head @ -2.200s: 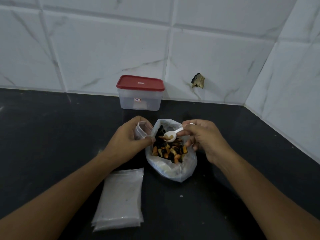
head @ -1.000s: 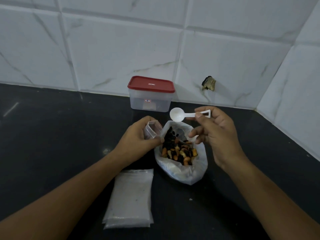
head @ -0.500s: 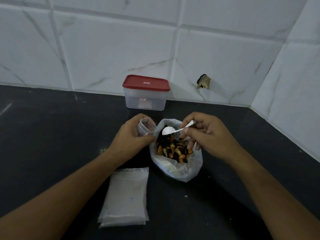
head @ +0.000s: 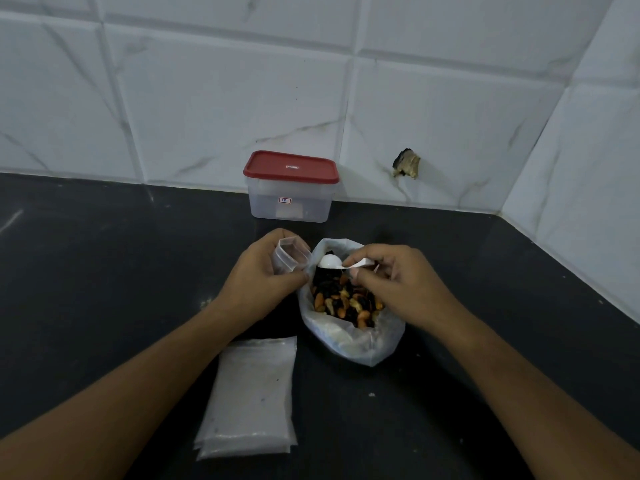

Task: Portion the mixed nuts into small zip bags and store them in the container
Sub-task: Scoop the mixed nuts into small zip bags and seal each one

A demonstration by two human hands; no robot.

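Note:
A large clear plastic bag (head: pixel 360 341) of mixed nuts (head: pixel 343 299) lies open on the black counter. My left hand (head: pixel 259 282) holds a small zip bag (head: pixel 289 256) upright with its mouth open, right beside the big bag's left edge. My right hand (head: pixel 391 282) grips a white plastic spoon (head: pixel 330 262) by its handle, bowl turned down over the far end of the nuts, close to the zip bag's mouth. A clear container with a red lid (head: pixel 291 187) stands shut by the wall behind them.
A stack of empty zip bags (head: pixel 252 396) lies flat on the counter under my left forearm. White tiled walls close the back and the right side; a broken hole (head: pixel 406 163) marks the back wall.
My right hand raised the spoon above the bag, then brought it back down into the nuts and now has it bowl-down near the zip bag. My left hand stayed put.

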